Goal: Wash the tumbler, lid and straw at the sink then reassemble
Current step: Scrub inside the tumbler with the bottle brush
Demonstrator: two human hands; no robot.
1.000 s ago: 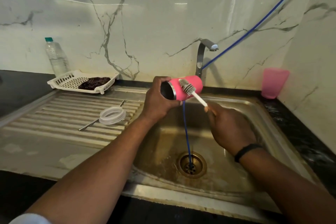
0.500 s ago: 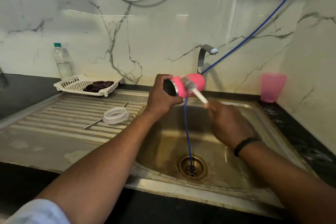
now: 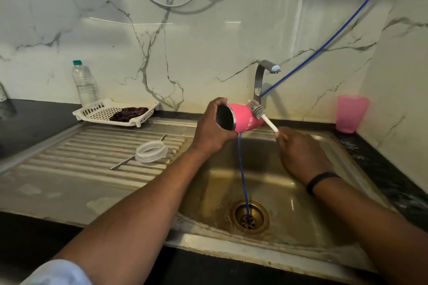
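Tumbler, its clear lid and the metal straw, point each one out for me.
tumbler [image 3: 245,118], head view, on its pink side wall.
lid [image 3: 151,152], head view, on its clear rim, on the drainboard.
straw [image 3: 121,164], head view, on its lower shaft, beside the lid.

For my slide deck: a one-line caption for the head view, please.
Left hand holds the pink tumbler sideways over the sink while the right hand scrubs its outside with a brush.
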